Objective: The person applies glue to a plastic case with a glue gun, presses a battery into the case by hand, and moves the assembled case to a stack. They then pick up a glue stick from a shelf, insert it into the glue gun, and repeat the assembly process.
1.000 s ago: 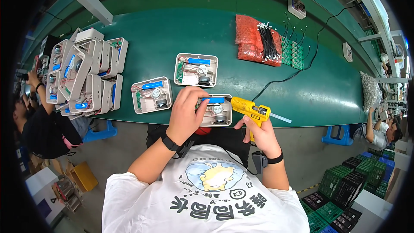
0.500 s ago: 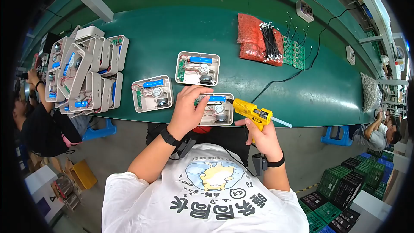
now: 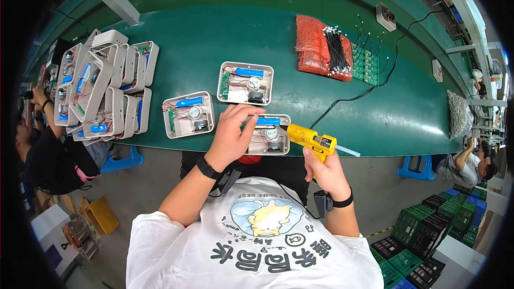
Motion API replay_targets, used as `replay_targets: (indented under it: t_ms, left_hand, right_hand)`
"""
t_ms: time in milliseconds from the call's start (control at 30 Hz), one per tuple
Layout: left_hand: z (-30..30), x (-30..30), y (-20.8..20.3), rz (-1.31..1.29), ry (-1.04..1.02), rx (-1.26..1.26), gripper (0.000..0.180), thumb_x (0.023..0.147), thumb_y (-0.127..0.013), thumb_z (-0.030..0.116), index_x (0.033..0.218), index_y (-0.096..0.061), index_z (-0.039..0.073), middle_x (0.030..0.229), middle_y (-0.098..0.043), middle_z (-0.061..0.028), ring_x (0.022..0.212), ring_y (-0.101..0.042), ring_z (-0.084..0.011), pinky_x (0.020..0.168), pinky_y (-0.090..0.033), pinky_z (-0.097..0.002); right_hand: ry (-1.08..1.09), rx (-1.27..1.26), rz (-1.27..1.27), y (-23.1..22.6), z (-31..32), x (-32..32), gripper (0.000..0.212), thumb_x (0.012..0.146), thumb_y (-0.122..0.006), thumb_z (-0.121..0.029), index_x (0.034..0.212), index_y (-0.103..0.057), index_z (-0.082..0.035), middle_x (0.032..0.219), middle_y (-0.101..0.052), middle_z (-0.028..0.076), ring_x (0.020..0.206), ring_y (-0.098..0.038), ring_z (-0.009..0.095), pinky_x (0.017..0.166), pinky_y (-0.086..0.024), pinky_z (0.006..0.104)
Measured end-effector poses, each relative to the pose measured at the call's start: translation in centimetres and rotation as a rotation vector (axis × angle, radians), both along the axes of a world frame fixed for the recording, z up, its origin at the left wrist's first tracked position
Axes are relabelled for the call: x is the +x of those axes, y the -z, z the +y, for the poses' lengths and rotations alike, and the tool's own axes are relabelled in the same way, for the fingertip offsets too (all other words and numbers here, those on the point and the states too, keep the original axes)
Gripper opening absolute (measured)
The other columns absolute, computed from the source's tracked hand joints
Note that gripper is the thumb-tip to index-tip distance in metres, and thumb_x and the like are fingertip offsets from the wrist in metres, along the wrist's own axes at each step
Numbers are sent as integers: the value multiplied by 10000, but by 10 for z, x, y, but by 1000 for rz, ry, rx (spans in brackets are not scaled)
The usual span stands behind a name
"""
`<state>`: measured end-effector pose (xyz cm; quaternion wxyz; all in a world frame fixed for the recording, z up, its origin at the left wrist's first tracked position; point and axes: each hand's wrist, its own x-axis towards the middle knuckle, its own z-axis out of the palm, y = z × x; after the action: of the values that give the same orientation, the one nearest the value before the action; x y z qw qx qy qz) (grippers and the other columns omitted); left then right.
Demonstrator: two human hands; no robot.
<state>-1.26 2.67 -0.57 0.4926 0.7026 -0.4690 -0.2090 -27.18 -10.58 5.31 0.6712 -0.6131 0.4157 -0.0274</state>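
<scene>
Right hand (image 3: 326, 172): closed around the handle of the yellow glue gun (image 3: 308, 137); positioned at the bench's near edge, right of the work.
Gun axis: slanted, with the glue stick (image 3: 349, 151) at the lower right and the nozzle (image 3: 284, 127) pointed up-left.
Worked housing (image 3: 288, 147): seated open side up, its near wall about level with the bench edge (image 3: 375, 156).
Left hand (image 3: 231, 131): laid over the housing's left end, fingers bent; whether the rim or the contents were gripped could not be told.
Blue cell (image 3: 269, 121): located along the housing's far side, long axis left to right, roughly parallel to the bench edge.
Governing relation: cell's right end faced by the nozzle, left end approached by the left thumb; nozzle contact could not be confirmed.
Left clearance: limited by a second housing (image 3: 190, 135), just beyond the left hand.
Far clearance: limited by a third housing (image 3: 272, 85), placed just behind.
Right clearance: bench surface extended rightward, crossed by a black cable (image 3: 342, 98).
Far right: black leads (image 3: 335, 51) laid over a red packet (image 3: 308, 48).
</scene>
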Motion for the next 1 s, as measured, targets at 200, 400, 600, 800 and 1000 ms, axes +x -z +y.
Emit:
replay_targets:
  t_ms: [200, 400, 600, 800, 1000]
  left_hand:
    - [4, 4, -3, -3, 37, -8, 266, 1051, -637, 59, 1290, -755, 71, 1230, -744, -115, 1184, -653, -342, 1068, -477, -449]
    - [6, 3, -5, -58, 63, 17, 470, 916, -597, -12, 1359, -724, 80, 1311, -708, -114, 1241, -622, -349, 1090, -444, -461]
    - [7, 4, -2, -46, 72, -6, 568, 841, -564, -43, 1373, -717, 84, 1316, -701, -114, 1254, -615, -352, 1093, -442, -461]
    - [9, 5, -1, -55, 71, -15, 564, 844, -559, -48, 1369, -716, 85, 1320, -697, -119, 1245, -617, -353, 1090, -437, -465]
    - [9, 2, -1, -54, 49, -13, 549, 845, -559, -55, 1354, -714, 77, 1316, -697, -129, 1246, -618, -358, 1084, -445, -474]
  right_hand:
    - [20, 0, -9, -19, 1, 10, 280, 1149, -632, -205, 1318, -649, 17, 779, -678, 25, 539, -593, 93, 494, -516, 250]
    - [-28, 87, -136, -16, 8, 43, 312, 1152, -625, -208, 1364, -643, 21, 871, -717, 41, 558, -607, 88, 493, -510, 240]
    - [-151, 125, 20, -8, 9, 50, 327, 1151, -638, -231, 1359, -647, 21, 824, -703, 31, 563, -606, 86, 493, -509, 242]
    - [-143, 45, 50, -16, 13, 49, 317, 1141, -666, -246, 1312, -659, 20, 766, -685, 17, 555, -598, 88, 491, -508, 249]
    - [-128, 51, 55, -20, 12, 44, 316, 1138, -671, -232, 1335, -659, 15, 905, -732, 41, 665, -632, 77, 555, -544, 244]
